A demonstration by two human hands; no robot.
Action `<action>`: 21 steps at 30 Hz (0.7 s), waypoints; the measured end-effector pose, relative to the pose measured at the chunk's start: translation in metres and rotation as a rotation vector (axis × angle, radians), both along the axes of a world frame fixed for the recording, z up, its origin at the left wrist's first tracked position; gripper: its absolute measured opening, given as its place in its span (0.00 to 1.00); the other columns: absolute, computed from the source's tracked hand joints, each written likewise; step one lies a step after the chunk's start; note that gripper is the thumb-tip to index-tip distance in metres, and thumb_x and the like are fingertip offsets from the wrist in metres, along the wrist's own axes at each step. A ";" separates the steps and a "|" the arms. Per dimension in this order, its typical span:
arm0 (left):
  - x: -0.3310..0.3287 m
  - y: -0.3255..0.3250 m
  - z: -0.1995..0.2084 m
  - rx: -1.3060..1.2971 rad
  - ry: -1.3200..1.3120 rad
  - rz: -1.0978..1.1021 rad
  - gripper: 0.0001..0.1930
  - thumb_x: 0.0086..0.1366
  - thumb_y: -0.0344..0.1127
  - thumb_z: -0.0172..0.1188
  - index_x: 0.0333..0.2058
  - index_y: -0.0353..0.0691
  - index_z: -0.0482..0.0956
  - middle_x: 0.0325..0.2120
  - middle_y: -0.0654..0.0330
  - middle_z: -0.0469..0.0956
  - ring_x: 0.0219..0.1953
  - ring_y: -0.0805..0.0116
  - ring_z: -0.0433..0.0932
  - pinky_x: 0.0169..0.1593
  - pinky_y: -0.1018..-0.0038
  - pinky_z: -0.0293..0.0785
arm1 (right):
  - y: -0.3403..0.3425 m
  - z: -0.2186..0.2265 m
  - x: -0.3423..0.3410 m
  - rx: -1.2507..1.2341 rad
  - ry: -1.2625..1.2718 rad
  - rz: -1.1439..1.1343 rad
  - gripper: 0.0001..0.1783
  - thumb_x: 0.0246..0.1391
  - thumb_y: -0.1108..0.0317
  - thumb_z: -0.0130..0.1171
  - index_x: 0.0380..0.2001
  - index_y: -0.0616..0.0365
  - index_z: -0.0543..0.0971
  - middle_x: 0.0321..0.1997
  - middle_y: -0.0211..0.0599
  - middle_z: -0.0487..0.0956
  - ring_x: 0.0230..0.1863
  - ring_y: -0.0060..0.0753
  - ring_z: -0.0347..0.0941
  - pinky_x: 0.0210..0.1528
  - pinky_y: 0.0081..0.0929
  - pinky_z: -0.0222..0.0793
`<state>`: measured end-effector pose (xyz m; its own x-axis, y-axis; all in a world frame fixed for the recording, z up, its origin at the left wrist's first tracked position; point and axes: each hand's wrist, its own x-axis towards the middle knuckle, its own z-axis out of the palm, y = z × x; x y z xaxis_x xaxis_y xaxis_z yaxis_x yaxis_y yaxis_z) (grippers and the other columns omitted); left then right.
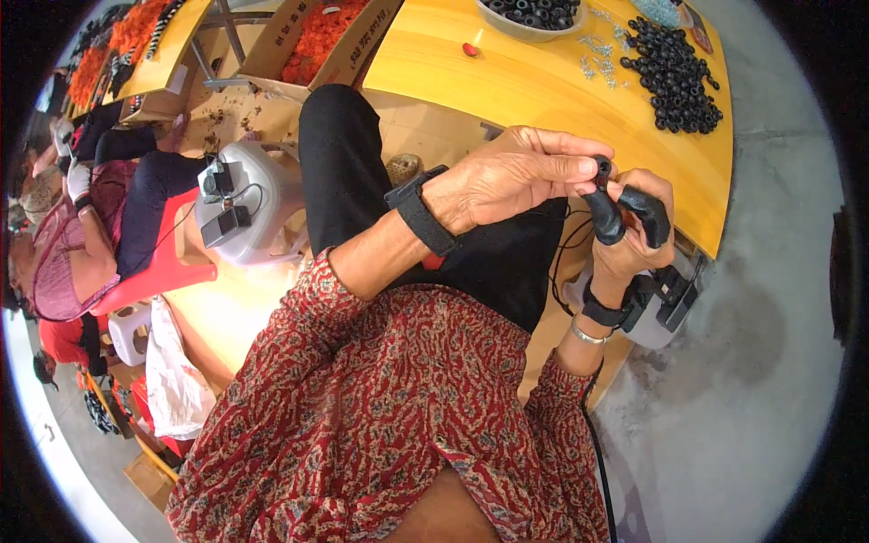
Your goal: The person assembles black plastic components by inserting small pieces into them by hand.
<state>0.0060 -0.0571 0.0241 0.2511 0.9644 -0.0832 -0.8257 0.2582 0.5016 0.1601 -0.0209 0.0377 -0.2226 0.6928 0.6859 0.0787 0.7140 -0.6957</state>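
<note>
My left hand (534,172) reaches across from the left, with thumb and forefinger pinched on a small black ring-like part (602,166). Close against it, my right hand (641,237) has its fingers bent. Two curved black rubbery pieces (606,217) lie along its thumb and forefinger; whether these are finger covers or held parts I cannot tell. Where the right fingertips meet the small part, a bit of red or pink shows. Both hands are in front of the yellow table's (453,86) near edge, above my lap.
On the table are a heap of black ring-like parts (674,77), scattered small clear pieces (602,54), a bowl of black parts (534,25) and a red bit (470,50). Left stand an orange-filled carton (312,54), a plastic stool (253,204) and a seated gloved person (81,217).
</note>
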 end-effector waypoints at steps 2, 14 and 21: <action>0.000 0.000 -0.001 -0.004 -0.039 -0.022 0.15 0.61 0.27 0.57 0.48 0.33 0.75 0.42 0.54 0.78 0.43 0.69 0.77 0.50 0.78 0.73 | -0.001 -0.001 0.000 -0.014 0.025 -0.005 0.12 0.34 0.82 0.70 0.25 0.63 0.77 0.28 0.33 0.75 0.27 0.24 0.70 0.26 0.18 0.63; -0.004 -0.003 0.003 -0.033 0.070 -0.048 0.15 0.62 0.27 0.56 0.48 0.33 0.75 0.41 0.56 0.79 0.43 0.71 0.77 0.47 0.80 0.75 | 0.005 0.002 0.007 -0.039 -0.052 0.077 0.10 0.36 0.83 0.66 0.22 0.64 0.74 0.24 0.32 0.73 0.25 0.26 0.69 0.28 0.20 0.64; 0.000 -0.006 0.001 -0.031 0.015 -0.057 0.15 0.62 0.28 0.57 0.48 0.33 0.75 0.40 0.58 0.79 0.41 0.74 0.76 0.46 0.81 0.74 | 0.004 0.001 0.008 -0.029 -0.058 0.132 0.12 0.34 0.83 0.67 0.23 0.62 0.74 0.25 0.33 0.72 0.25 0.27 0.69 0.27 0.20 0.63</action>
